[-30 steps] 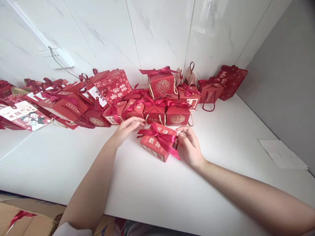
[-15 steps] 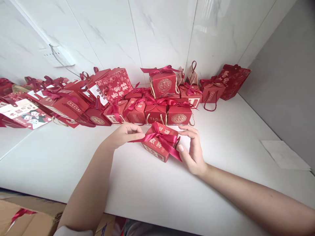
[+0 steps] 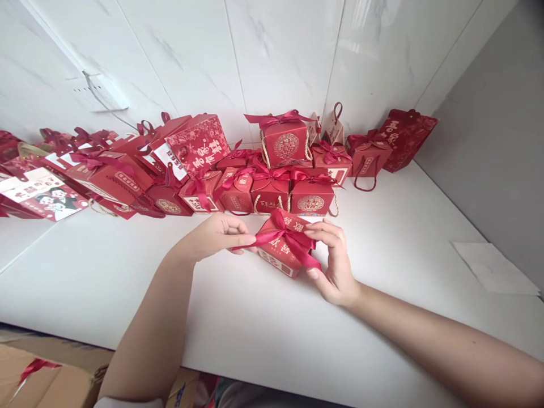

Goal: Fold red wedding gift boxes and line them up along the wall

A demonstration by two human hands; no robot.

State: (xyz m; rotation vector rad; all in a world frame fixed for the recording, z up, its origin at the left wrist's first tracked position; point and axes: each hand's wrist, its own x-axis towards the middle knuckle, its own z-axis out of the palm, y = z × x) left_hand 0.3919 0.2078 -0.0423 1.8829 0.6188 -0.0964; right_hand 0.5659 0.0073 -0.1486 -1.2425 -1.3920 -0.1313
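In front of me a red gift box (image 3: 278, 260) with pale characters rests on the white table, a shiny red ribbon (image 3: 293, 241) tied in a bow across its top. On its left side, my left hand (image 3: 225, 235) pinches one ribbon tail between thumb and fingers. My right hand (image 3: 334, 258) curves around the box's right end. Its fingertips lie on the top edge, and its thumb is at the near side beside the other ribbon tail. The palm side of this grip is partly hidden.
Behind the box stand several red gift boxes (image 3: 272, 195) with bows and cord handles, one stacked on top. More red bags (image 3: 195, 141) lean at the left. A white paper sheet (image 3: 495, 267) lies at the right; a cardboard box (image 3: 51, 374) is below the table's front edge.
The gift box has shifted slightly right, and my left hand has followed with the ribbon tail. My right hand's fingers have come onto the box's right edge.
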